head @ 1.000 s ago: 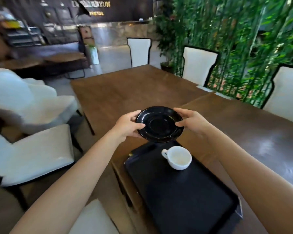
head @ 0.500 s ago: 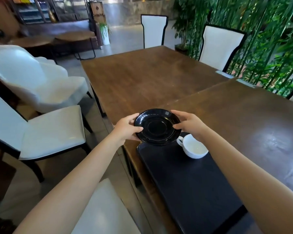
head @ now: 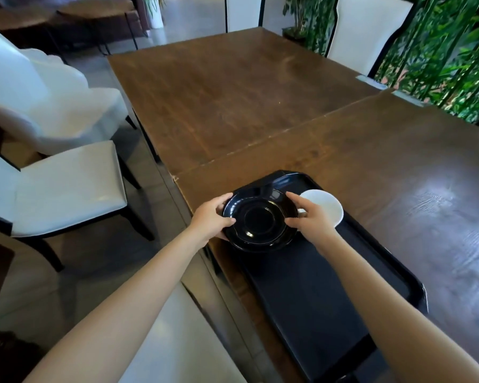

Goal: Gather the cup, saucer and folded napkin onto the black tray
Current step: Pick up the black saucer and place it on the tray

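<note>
The saucer [head: 260,221], black and glossy, is at the far left corner of the black tray [head: 315,294], held level between both hands, and its left rim reaches out to about the tray's left edge. The left grip [head: 213,217] is curled round the saucer's left rim, thumb lying on the upper face and fingers tucked beneath. The right grip [head: 313,219] pinches the opposite rim, thumb on top and fingers bent over the edge. Whether the saucer already rests on the tray floor or hangs just above it cannot be told from this angle, since black lies against black. The cup [head: 327,208], white and upright, stands on the tray just to the right of the saucer, near the tray's far edge, with part of it hidden behind the right grip. The tray itself lies on the brown table [head: 260,106], close to the table's near left edge. By my reckoning the task is past its midpoint: the cup is placed and the saucer is all but set down, needing only to be lowered and let go. The folded napkin shows nowhere on or beside the tray, nor on the table beyond it, so it remains to be found and brought over.
</note>
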Demonstrator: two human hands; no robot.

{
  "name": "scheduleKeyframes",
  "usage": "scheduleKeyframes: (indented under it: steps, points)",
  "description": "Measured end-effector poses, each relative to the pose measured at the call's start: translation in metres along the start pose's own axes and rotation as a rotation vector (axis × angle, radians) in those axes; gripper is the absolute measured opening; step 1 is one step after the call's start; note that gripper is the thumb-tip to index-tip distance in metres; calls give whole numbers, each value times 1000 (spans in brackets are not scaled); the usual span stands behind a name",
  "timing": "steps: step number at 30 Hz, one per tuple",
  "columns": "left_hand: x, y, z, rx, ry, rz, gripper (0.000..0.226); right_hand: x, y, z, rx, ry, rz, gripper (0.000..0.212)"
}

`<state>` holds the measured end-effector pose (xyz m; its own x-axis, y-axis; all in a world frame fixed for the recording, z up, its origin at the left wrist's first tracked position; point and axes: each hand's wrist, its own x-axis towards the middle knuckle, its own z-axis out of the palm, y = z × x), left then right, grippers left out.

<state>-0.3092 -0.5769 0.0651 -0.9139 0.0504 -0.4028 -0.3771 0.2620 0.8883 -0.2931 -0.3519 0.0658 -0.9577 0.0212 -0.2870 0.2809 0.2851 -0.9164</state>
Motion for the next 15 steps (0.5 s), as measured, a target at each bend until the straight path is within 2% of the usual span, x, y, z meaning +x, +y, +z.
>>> scheduleKeyframes:
  steps: [6, 15]
  points:
    - [7, -21, 12, 164, -25, 26, 68, -14, 34, 8, 20, 88, 5, 65]
    - [20, -40, 32, 620, 1, 151, 70, -23, 70, 12, 49, 177, 75, 64]
